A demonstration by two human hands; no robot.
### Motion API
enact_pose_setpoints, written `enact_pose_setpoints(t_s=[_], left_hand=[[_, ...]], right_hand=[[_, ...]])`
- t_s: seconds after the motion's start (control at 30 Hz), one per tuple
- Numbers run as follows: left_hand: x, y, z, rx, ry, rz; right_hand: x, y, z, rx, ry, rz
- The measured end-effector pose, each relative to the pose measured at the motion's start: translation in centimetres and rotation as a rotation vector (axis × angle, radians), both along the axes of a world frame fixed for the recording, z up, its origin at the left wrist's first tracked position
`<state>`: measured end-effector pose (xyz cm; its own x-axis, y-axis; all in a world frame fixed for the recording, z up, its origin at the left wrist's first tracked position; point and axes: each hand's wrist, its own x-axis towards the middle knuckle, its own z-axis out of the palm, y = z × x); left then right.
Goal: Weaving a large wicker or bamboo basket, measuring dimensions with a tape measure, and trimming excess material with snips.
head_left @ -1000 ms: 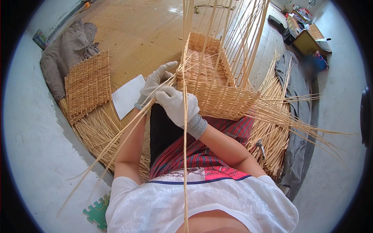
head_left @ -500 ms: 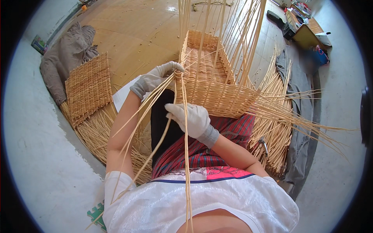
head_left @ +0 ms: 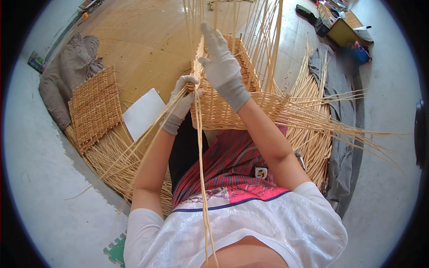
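Note:
A half-woven wicker basket [head_left: 219,114] rests by my lap, its near wall facing me. At its near left corner my left hand [head_left: 180,99], in a pale glove, is closed round the rim and the wicker strands [head_left: 166,110] there. Two long strands [head_left: 200,165] hang from that corner toward my chest. Reaching over the basket, my gloved right hand [head_left: 220,67] has its fingers stretched out and its thumb apart. It is close to the tall upright stakes [head_left: 271,49]; whether it touches one I cannot tell. The palm side is hidden.
Bundles of loose wicker rods lie to the right [head_left: 313,156] and left [head_left: 114,165]. A flat woven panel [head_left: 94,107] leans beside grey cloth [head_left: 67,67]. White paper [head_left: 144,114] lies on the floor. Long strands [head_left: 339,129] stick out from the basket's right side.
My right hand has let go of the curved strand below the corner and risen up over the basket, fingers extended. The left hand stays at the corner; strands beside it have swung left.

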<state>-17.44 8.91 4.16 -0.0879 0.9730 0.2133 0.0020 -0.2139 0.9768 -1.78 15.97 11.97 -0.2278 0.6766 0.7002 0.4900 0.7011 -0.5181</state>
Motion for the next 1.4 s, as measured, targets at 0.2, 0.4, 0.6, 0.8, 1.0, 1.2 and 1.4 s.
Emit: enact_pose_setpoints(t_s=[0.2, 0.4, 0.6, 0.8, 1.0, 1.2, 1.4], left_hand=[[-1.0, 0.0, -1.3, -0.073, 0.026, 0.045], [0.7, -0.3, -2.2, 0.064, -0.201, 0.060], [5.4, -5.2, -4.2, -0.037, -0.132, 0.618], [8.9, -6.4, -1.2, 0.395, 0.565, 0.468], [9.7, 0.3, 2.6, -0.321, 0.447, 0.030], [10.5, 1.8, 1.6, -0.220, 0.753, 0.203], [12.9, 0.1, 2.7, 0.051, 0.689, 0.418]], right_hand=[[7.6, -7.9, -2.2, -0.260, -0.163, 0.002], [2.4, -5.7, -2.9, -0.362, -0.243, -0.104], [-0.5, -1.7, -2.8, -0.395, -0.713, -0.169], [1.6, -3.3, -3.6, -0.246, -0.446, -0.008], [10.3, -6.8, -8.6, -0.768, 0.734, 0.029], [7.5, 2.8, -1.1, 0.104, 0.084, -0.099], [17.0, -4.5, -2.6, -0.413, 0.564, -0.181]])
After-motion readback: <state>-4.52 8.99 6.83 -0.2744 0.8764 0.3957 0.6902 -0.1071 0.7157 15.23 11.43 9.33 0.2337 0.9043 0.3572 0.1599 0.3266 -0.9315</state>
